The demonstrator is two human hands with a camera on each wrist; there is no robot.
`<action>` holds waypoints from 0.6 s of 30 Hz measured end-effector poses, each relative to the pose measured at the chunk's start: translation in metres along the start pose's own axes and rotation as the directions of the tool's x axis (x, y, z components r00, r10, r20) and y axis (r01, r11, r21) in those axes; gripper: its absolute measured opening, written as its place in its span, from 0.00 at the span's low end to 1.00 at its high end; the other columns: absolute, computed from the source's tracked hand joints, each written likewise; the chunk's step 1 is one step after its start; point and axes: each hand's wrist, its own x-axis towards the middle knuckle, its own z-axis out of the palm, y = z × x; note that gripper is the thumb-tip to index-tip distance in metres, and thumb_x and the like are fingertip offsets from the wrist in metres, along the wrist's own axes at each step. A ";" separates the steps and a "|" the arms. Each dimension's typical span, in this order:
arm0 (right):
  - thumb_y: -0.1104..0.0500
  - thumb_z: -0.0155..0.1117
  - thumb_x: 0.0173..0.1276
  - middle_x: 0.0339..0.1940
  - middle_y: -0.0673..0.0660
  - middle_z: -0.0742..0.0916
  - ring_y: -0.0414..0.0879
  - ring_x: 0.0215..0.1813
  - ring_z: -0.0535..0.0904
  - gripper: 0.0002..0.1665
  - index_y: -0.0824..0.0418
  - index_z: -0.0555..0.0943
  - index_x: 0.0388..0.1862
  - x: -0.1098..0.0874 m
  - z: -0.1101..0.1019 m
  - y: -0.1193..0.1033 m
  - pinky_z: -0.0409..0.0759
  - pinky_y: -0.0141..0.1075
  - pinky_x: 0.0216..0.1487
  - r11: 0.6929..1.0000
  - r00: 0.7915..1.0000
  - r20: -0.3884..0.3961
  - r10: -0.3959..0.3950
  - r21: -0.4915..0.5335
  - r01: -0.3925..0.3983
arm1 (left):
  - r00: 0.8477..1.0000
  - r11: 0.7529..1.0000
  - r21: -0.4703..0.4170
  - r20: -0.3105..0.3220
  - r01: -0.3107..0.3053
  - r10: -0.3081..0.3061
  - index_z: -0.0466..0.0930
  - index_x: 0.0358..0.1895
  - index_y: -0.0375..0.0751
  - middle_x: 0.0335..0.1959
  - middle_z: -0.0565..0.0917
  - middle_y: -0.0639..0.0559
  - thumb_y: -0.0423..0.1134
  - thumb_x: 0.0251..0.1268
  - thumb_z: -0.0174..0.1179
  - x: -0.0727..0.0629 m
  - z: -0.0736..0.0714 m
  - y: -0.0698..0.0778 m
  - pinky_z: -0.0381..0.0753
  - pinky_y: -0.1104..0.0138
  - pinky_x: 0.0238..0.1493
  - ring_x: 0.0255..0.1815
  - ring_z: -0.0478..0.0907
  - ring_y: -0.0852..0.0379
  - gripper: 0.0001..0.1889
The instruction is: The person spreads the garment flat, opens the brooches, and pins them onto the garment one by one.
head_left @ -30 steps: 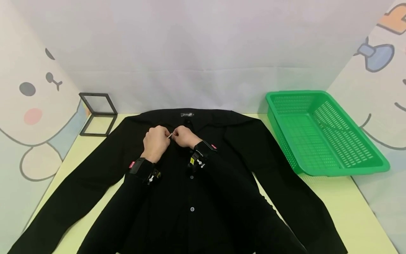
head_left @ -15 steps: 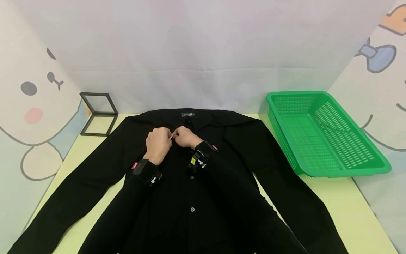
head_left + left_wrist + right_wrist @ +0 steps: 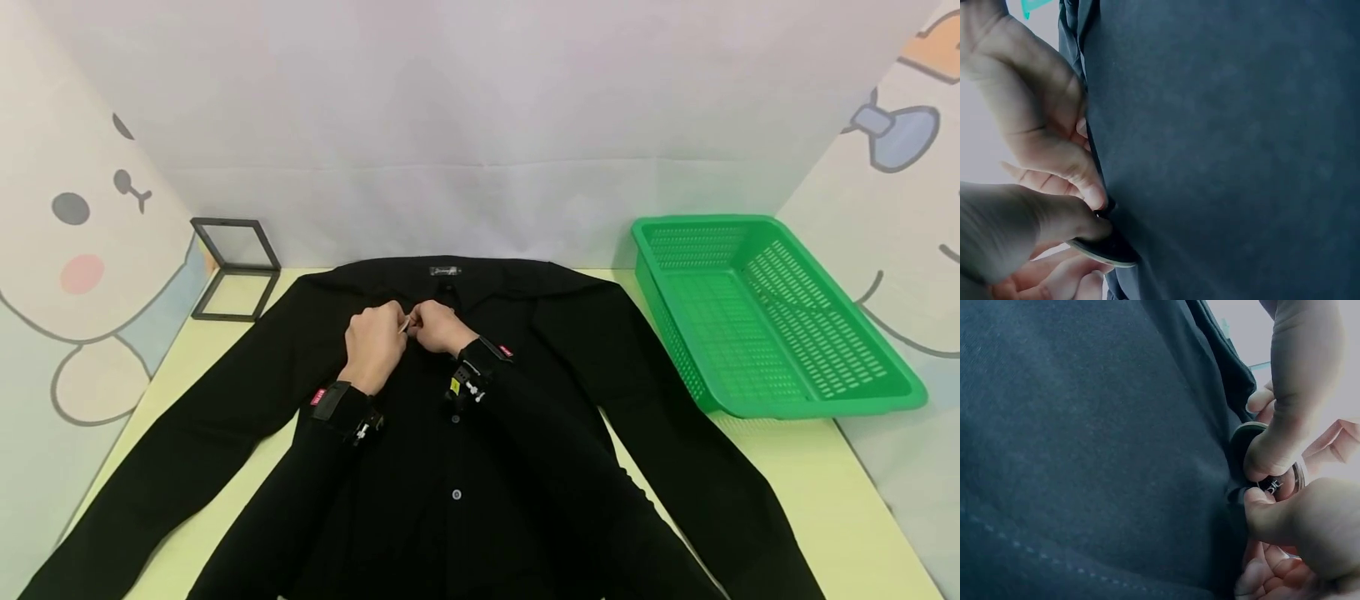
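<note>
A black long-sleeved shirt (image 3: 457, 450) lies front up on the table, its sleeves spread to both sides and its collar label at the far end. Over the chest, just below the collar, my left hand (image 3: 372, 346) pinches a round black badge (image 3: 1249, 434) with a pale rim and white lettering, the thumb pressed on its face. From the head it shows as a thin pale edge. Close beside it, my right hand (image 3: 442, 327) pinches the shirt's cloth between thumb and fingers. The back of the badge is hidden by fingers and cloth.
A green perforated basket (image 3: 675, 342) stands at the right, next to a shirt sleeve. At the back left stands a thin black folding frame (image 3: 240, 271). The pale yellow table (image 3: 832, 492) meets a white backdrop (image 3: 480, 125) behind.
My left hand has shifted slightly to the right, closer to the right hand, and the badge's edge has tilted a little steeper. My right hand stays almost in place.
</note>
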 end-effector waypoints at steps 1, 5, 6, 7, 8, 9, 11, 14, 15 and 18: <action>0.63 0.57 0.81 0.31 0.53 0.78 0.45 0.33 0.71 0.08 0.61 0.82 0.40 0.000 0.000 0.001 0.68 0.37 0.48 1.000 1.000 -0.001 0.000 0.008 0.000 | 1.000 1.000 -0.003 0.003 0.003 -0.003 0.85 0.41 0.37 0.34 0.86 0.38 0.30 0.70 0.64 0.000 0.000 0.000 0.74 0.58 0.28 0.25 0.78 0.45 0.02; 0.63 0.56 0.81 0.34 0.54 0.81 0.44 0.31 0.72 0.09 0.61 0.83 0.42 0.000 0.000 0.003 0.68 0.33 0.38 1.000 1.000 -0.002 0.000 0.026 0.000 | 1.000 1.000 -0.014 0.006 0.007 -0.007 0.83 0.42 0.37 0.34 0.85 0.38 0.30 0.70 0.65 -0.001 0.000 -0.001 0.74 0.58 0.28 0.25 0.77 0.45 0.02; 0.63 0.56 0.81 0.35 0.54 0.81 0.44 0.31 0.72 0.09 0.61 0.84 0.42 0.000 0.000 0.003 0.68 0.32 0.37 1.000 1.000 -0.001 -0.001 0.028 0.001 | 1.000 1.000 -0.020 0.003 0.004 -0.004 0.83 0.42 0.37 0.35 0.85 0.38 0.30 0.70 0.65 -0.002 0.001 -0.001 0.74 0.58 0.28 0.26 0.77 0.45 0.02; 0.62 0.57 0.81 0.36 0.54 0.82 0.44 0.31 0.72 0.09 0.61 0.84 0.43 -0.001 0.000 0.003 0.68 0.32 0.37 1.000 1.000 -0.002 -0.002 0.025 0.002 | 1.000 1.000 -0.031 0.000 0.003 -0.003 0.82 0.42 0.37 0.35 0.85 0.38 0.30 0.70 0.65 -0.002 0.001 -0.002 0.73 0.58 0.28 0.26 0.77 0.45 0.02; 0.62 0.57 0.81 0.36 0.55 0.82 0.44 0.31 0.72 0.09 0.61 0.84 0.43 -0.001 0.000 0.003 0.68 0.32 0.37 1.000 1.000 -0.001 -0.003 0.023 0.003 | 1.000 0.999 -0.044 -0.002 0.003 -0.003 0.82 0.41 0.38 0.35 0.85 0.39 0.30 0.70 0.65 -0.002 0.001 -0.002 0.73 0.58 0.28 0.26 0.77 0.45 0.02; 0.62 0.57 0.81 0.37 0.55 0.83 0.44 0.31 0.72 0.09 0.61 0.85 0.43 -0.001 0.000 0.003 0.68 0.32 0.37 1.000 1.000 -0.001 -0.002 0.022 0.002 | 1.000 0.998 -0.058 -0.006 0.001 -0.001 0.82 0.41 0.38 0.34 0.85 0.39 0.30 0.70 0.65 -0.002 0.002 -0.002 0.72 0.59 0.27 0.26 0.77 0.45 0.02; 0.61 0.58 0.80 0.37 0.56 0.83 0.44 0.30 0.72 0.09 0.62 0.85 0.44 -0.001 -0.001 0.003 0.68 0.32 0.36 1.000 1.000 0.000 -0.003 0.019 0.003 | 1.000 0.996 -0.085 -0.011 -0.003 0.002 0.81 0.39 0.38 0.34 0.84 0.40 0.30 0.71 0.64 -0.002 0.001 -0.002 0.70 0.60 0.27 0.26 0.76 0.45 0.02; 0.61 0.58 0.80 0.36 0.56 0.83 0.44 0.30 0.71 0.10 0.62 0.86 0.45 -0.001 -0.002 0.002 0.68 0.32 0.36 1.000 1.000 0.003 0.002 0.027 -0.002 | 1.000 0.994 -0.107 -0.015 -0.008 0.007 0.79 0.38 0.39 0.32 0.84 0.40 0.29 0.71 0.63 -0.002 0.001 -0.002 0.67 0.61 0.26 0.25 0.75 0.45 0.03; 0.61 0.58 0.80 0.36 0.56 0.83 0.44 0.30 0.71 0.10 0.61 0.86 0.46 -0.001 -0.002 0.002 0.68 0.32 0.35 1.000 1.000 0.004 0.004 0.030 -0.004 | 1.000 0.994 -0.109 -0.016 -0.012 0.010 0.79 0.38 0.38 0.32 0.84 0.40 0.29 0.71 0.63 -0.001 0.001 -0.002 0.67 0.61 0.26 0.25 0.75 0.45 0.03; 0.60 0.58 0.80 0.35 0.55 0.82 0.44 0.29 0.70 0.10 0.61 0.86 0.46 -0.002 -0.003 0.002 0.68 0.32 0.35 0.999 1.000 0.003 0.002 0.036 -0.002 | 1.000 0.994 -0.112 -0.021 -0.017 0.015 0.79 0.39 0.38 0.33 0.84 0.40 0.29 0.71 0.63 -0.002 0.001 -0.002 0.69 0.59 0.27 0.26 0.76 0.44 0.02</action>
